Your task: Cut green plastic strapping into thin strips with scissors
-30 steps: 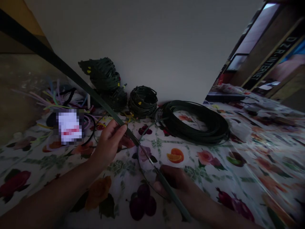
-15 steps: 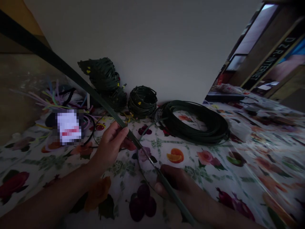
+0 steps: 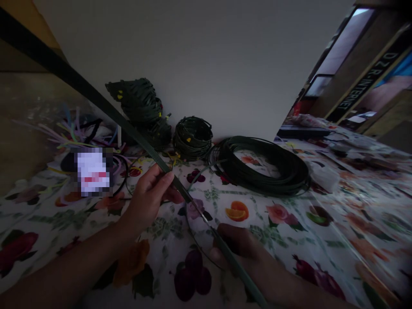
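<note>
My left hand [image 3: 152, 189] pinches a long dark green flat strip [image 3: 128, 131] between thumb and fingers. The strip slants from the upper left down to the middle. At its lower end a thin shiny blade-like piece [image 3: 202, 212] meets it, leading to my right hand [image 3: 240, 251]. My right hand is closed, and a green strip length [image 3: 241, 274] passes along it toward the bottom edge. What the right fingers grip is dark and partly hidden, so its kind is unclear. A thin strand [image 3: 198, 244] curves between the hands, above the fruit-patterned tablecloth [image 3: 180, 229].
Behind lie a coil of dark green strip [image 3: 277, 184], a small woven basket [image 3: 193, 139] and more woven pieces [image 3: 138, 103] against a pale panel [image 3: 206, 64]. At left are colourful thin stems [image 3: 71, 135] and a blurred-out white card [image 3: 93, 171]. Assorted items [image 3: 354, 150] lie at right.
</note>
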The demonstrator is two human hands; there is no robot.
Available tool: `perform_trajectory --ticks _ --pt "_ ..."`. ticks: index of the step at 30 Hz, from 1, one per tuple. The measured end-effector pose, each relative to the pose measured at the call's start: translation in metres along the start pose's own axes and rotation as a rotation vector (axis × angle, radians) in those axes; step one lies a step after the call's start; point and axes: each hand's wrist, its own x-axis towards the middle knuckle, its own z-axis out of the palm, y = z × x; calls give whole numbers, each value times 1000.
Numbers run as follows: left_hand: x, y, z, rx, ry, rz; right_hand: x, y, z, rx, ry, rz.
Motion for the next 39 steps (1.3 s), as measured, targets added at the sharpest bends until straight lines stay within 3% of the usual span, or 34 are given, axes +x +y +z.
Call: perform_trajectory --ticks 19,25,29,32,39 --pt "-1 3 1 -12 3 10 0 6 1 -73 32 2" --pt "1 13 -1 -8 35 -19 2 6 1 -56 42 23" --pt "10 21 -13 -39 97 120 1 4 -1 -47 7 23" --pt "13 21 -17 -14 78 188 0 1 -2 -92 2 5" --pt "6 15 -11 39 62 72 1 3 -2 -162 12 -33"
